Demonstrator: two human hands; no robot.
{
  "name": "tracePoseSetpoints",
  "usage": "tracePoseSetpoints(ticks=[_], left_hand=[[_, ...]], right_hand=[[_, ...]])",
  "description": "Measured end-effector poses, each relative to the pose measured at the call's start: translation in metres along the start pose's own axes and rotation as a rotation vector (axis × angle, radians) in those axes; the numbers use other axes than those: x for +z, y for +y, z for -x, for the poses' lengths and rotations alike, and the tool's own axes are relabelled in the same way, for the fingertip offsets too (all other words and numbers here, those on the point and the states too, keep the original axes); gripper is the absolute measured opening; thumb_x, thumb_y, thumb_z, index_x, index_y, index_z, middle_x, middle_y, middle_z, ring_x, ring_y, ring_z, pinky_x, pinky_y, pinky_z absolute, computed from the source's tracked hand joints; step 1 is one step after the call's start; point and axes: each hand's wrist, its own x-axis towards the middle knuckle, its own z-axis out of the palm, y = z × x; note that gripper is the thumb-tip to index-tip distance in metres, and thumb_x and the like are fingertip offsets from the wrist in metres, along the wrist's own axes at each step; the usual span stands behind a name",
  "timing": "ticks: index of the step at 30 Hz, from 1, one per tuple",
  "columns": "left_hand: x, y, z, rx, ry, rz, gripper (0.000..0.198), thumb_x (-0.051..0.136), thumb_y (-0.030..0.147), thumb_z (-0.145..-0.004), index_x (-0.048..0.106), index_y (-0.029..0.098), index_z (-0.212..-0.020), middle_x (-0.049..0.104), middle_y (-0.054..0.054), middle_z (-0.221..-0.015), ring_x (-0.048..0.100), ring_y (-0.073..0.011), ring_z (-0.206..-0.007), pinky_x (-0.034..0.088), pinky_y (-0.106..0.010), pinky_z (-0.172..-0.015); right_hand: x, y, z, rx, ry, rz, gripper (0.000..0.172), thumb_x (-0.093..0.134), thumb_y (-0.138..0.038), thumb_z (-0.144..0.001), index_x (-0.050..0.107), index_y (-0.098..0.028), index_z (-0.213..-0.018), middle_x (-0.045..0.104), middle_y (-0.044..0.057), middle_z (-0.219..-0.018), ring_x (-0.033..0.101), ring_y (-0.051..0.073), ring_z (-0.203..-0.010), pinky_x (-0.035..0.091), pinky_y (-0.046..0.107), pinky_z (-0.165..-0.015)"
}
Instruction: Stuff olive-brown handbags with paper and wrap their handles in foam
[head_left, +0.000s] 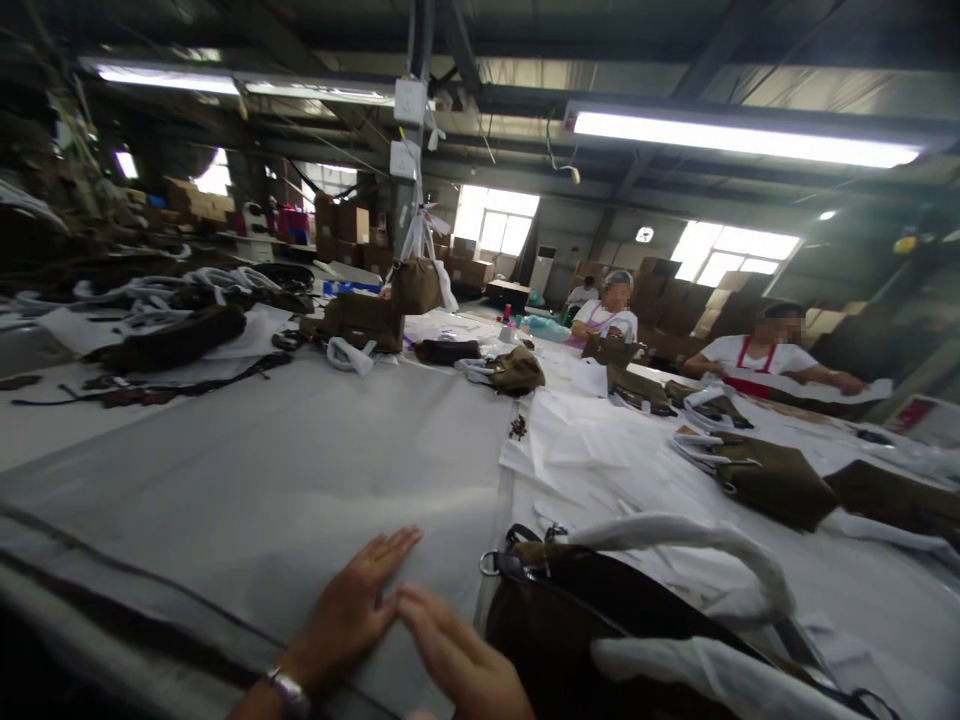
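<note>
My left hand (351, 602), with a silver band at its wrist, lies over the grey-white table covering (300, 440), its fingers stretched out together and nothing held. Close beside it, my right hand (466, 658) is also stretched out, fingertips at or near my left thumb; no object shows in it. Just right of my right hand, a dark olive handbag (555, 620) lies on the table, with a metal ring at its end. White wrapping covers its handles (690, 540). Whether my right hand touches the bag, I cannot tell.
More olive bags (772, 480) lie across the right side, among white sheets (570, 430). Wrapped straps (217, 285) are heaped at the far left. A bag (417, 287) hangs by a post. Two people (765, 350) sit or stand across the table, one farther behind.
</note>
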Motion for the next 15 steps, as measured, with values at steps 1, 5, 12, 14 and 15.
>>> tracePoseSetpoints(ticks=[1, 5, 12, 14, 15], left_hand=[[0.001, -0.001, 0.003, -0.035, 0.131, 0.076, 0.046, 0.055, 0.042, -0.098, 0.062, 0.028, -0.141, 0.063, -0.004, -0.143, 0.059, -0.0232, -0.134, 0.045, -0.040, -0.117], [-0.003, 0.000, 0.013, -0.248, 0.499, 0.390, 0.040, 0.056, 0.051, -0.096, 0.073, 0.025, -0.121, 0.074, -0.003, -0.127, 0.071, -0.0226, -0.118, 0.056, -0.032, -0.104], [-0.019, 0.006, -0.003, -0.513, 0.396, 0.640, 0.065, 0.056, 0.066, -0.087, 0.067, 0.019, -0.130, 0.068, -0.007, -0.138, 0.065, -0.0267, -0.126, 0.050, -0.037, -0.112], [-0.023, 0.006, -0.017, -0.485, 0.261, 0.465, 0.069, 0.048, 0.067, -0.087, 0.067, 0.017, -0.131, 0.067, -0.008, -0.139, 0.061, -0.0268, -0.132, 0.046, -0.037, -0.115], [-0.025, 0.005, -0.025, -0.453, 0.195, 0.351, 0.071, 0.043, 0.067, -0.088, 0.067, 0.017, -0.131, 0.067, -0.009, -0.139, 0.059, -0.0266, -0.134, 0.044, -0.038, -0.117]], right_hand=[[0.016, 0.011, -0.006, 0.036, 0.013, 0.045, 0.072, 0.059, -0.062, -0.094, 0.053, -0.017, -0.149, 0.057, 0.015, -0.149, 0.055, 0.038, -0.136, 0.052, 0.046, -0.110], [0.073, 0.041, -0.016, 0.268, -0.119, 0.150, 0.090, 0.064, -0.066, -0.087, 0.050, -0.001, -0.147, 0.038, 0.024, -0.156, 0.038, 0.047, -0.144, 0.041, 0.058, -0.115], [0.104, 0.023, -0.028, 0.410, -0.107, 0.037, 0.116, 0.079, -0.062, -0.074, 0.027, 0.000, -0.157, 0.016, 0.022, -0.165, 0.018, 0.044, -0.153, 0.026, 0.054, -0.124], [0.105, 0.021, -0.034, 0.388, -0.071, 0.005, 0.115, 0.079, -0.063, -0.075, 0.027, -0.002, -0.158, 0.017, 0.022, -0.165, 0.017, 0.043, -0.154, 0.024, 0.054, -0.125], [0.105, 0.022, -0.038, 0.367, -0.064, -0.009, 0.115, 0.078, -0.063, -0.076, 0.026, -0.002, -0.158, 0.018, 0.022, -0.166, 0.017, 0.042, -0.154, 0.023, 0.053, -0.126]])
